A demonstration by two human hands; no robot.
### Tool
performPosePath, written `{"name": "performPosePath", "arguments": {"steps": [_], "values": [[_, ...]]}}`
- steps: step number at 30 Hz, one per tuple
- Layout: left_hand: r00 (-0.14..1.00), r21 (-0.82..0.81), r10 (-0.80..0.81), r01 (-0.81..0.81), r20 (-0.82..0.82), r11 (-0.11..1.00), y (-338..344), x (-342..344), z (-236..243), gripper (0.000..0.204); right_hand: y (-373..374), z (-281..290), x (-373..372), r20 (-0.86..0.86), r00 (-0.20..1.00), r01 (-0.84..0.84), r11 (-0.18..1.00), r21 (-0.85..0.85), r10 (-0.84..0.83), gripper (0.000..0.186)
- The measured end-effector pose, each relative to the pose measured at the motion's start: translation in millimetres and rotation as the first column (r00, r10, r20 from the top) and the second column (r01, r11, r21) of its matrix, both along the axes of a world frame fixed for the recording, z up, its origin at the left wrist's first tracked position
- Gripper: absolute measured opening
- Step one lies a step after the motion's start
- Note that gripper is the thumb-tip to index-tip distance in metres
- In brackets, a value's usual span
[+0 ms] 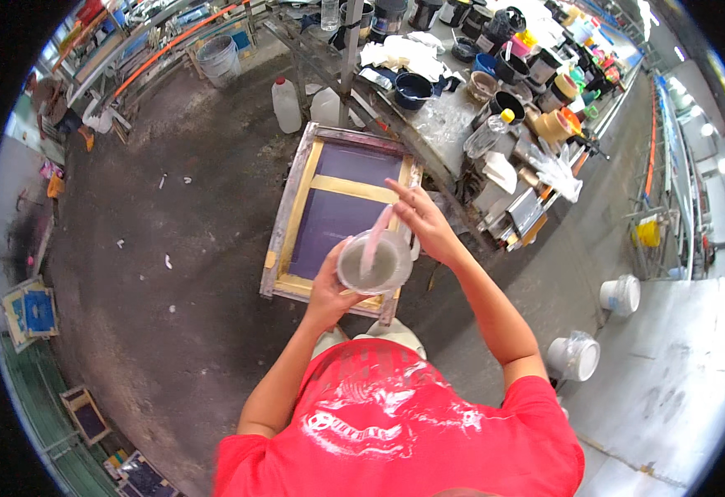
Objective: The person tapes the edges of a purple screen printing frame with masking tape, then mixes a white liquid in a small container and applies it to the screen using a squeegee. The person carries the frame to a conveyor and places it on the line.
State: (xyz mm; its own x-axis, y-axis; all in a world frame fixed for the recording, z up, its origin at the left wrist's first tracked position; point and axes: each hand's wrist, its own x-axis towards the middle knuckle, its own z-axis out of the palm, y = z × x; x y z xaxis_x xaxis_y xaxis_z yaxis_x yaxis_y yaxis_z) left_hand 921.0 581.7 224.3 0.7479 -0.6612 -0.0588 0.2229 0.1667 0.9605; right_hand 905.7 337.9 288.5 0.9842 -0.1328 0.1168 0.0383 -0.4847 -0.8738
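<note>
My left hand (329,287) is wrapped round the side of a round translucent plastic tub (347,280) with greyish contents. A pale pink stirring stick (374,242) leans in the tub, its lower end in the contents. My right hand (425,222) grips the stick's upper end between thumb and fingers, with the forefinger stretched out past it. Just beyond and below the tub, a wooden-framed printing screen (342,224) with purple mesh and yellow tape stands tilted, its lower edge by my feet.
Paint pots, a clear bottle (488,135) with a yellow cap and rags crowd a workbench (441,124) at the far right. White jugs (286,105) stand behind the screen. Lidded white buckets (575,356) are at the right. A person (52,103) is at the far left.
</note>
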Motion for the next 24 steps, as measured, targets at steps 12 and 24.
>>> {"name": "performPosePath", "arguments": {"steps": [12, 24], "values": [[0.993, -0.068, 0.031, -0.038, -0.113, 0.997, 47, 6, -14, 0.089, 79, 74, -57, 0.016, 0.894, -0.374, 0.766, -0.523, 0.448, 0.025], [0.977, -0.103, 0.08, -0.101, -0.199, 0.99, 81, 4, 0, 0.093, 81, 52, -52, 0.063, 0.959, -0.222, 0.867, -0.447, 0.278, 0.015]]}}
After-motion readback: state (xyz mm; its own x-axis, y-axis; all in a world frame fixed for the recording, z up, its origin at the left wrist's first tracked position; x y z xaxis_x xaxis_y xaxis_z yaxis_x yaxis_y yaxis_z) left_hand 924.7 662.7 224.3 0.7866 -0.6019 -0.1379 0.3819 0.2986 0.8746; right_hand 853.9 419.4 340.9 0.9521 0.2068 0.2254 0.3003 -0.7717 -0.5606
